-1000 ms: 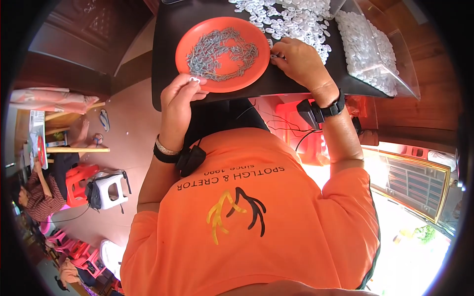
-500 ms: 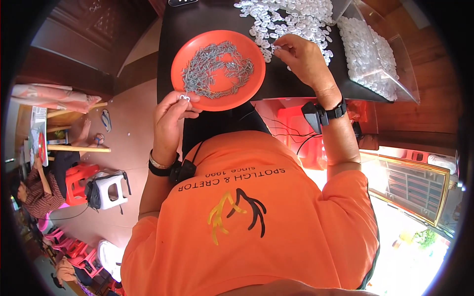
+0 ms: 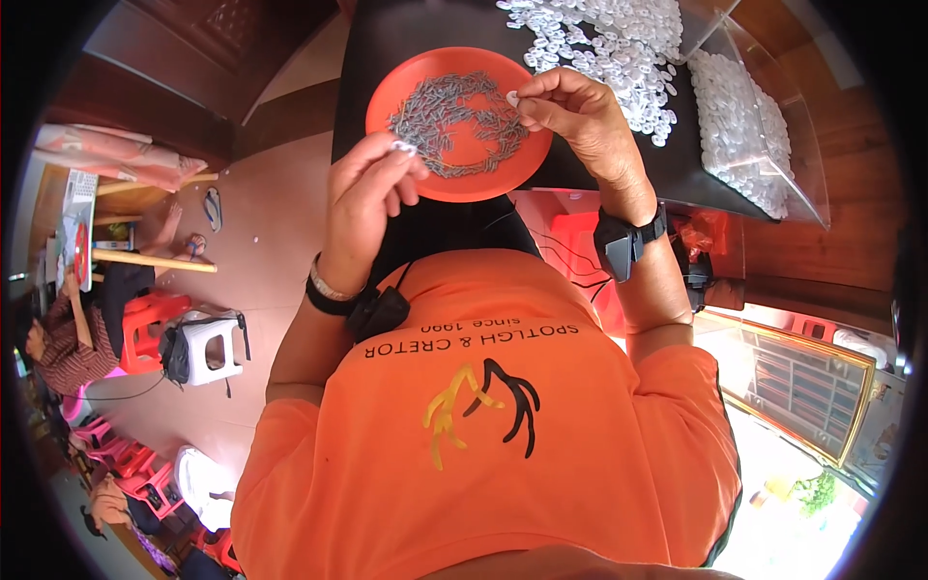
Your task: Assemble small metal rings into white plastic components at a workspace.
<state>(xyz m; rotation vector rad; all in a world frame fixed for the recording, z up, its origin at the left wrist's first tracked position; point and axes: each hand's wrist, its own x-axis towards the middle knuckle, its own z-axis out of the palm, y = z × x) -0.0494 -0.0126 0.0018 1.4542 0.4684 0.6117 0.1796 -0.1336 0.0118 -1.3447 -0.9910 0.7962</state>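
An orange-red plastic dish (image 3: 503, 184) holds many small grey screws (image 3: 435, 121). Over its near-left rim, my left hand (image 3: 367, 188) pinches a small white plastic piece (image 3: 403, 148) between thumb and fingertips. My right hand (image 3: 585, 116) is at the dish's right rim, its thumb and forefinger closed on a white oval plastic piece (image 3: 513, 98). Both pieces are held apart, above the screws. Many similar white ovals (image 3: 619, 48) lie loose on the black table (image 3: 372, 43) beyond my right hand.
A clear box (image 3: 744, 126) of white pieces stands at the table's right. Black wristbands (image 3: 333, 300) with devices sit on both my wrists. Off to the left, a person (image 3: 87, 338) sits near a red stool (image 3: 150, 329) and a white stool (image 3: 217, 348).
My right hand has come left from the loose ovals to the dish, carrying one piece. My left hand has risen inward over the dish's edge, still holding its piece. The view has shifted slightly.
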